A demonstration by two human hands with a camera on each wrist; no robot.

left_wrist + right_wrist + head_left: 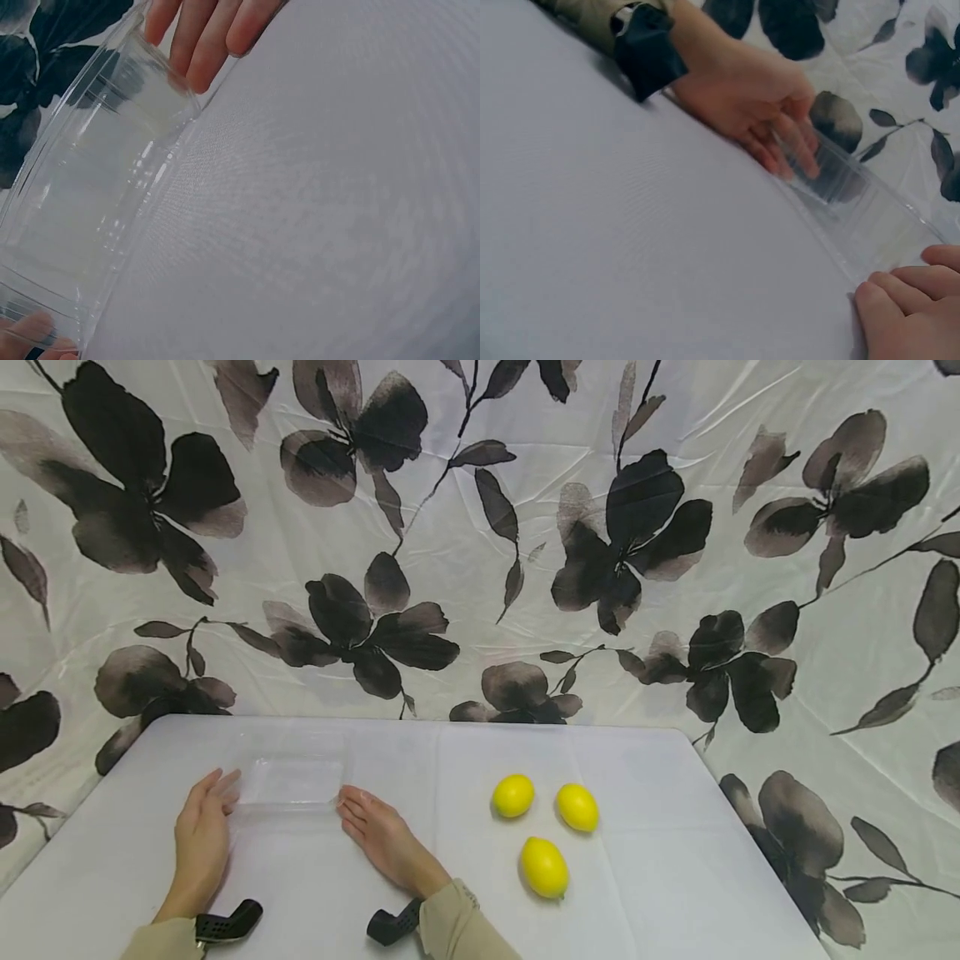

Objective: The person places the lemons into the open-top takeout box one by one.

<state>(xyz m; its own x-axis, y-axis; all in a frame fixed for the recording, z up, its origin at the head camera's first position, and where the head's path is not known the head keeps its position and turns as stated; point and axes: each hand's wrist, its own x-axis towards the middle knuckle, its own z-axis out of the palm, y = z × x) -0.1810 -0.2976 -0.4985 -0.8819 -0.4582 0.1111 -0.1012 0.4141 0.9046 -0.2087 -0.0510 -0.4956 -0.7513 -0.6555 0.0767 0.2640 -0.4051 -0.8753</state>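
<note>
Fingers (357, 808) of left hand (201, 842) and right hand (386, 837) unclenched, touching opposite ends of a transparent, glossy, rectangular tray (296, 783)

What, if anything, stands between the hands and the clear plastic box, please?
Nothing visible does: the left hand and right hand are at opposite sides of the plastic box. The lemons lie off to the right, out of the way.

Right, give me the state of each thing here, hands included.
Tray: no contents visible; lid or none, can't tell.
Left hand: fingers extended, touching the tray's left end.
Right hand: fingers extended, touching its right end.
Lemons: three, whole, loose, outside the tray.
Table: covered in white.
Curtain: hung up, creased.
</note>
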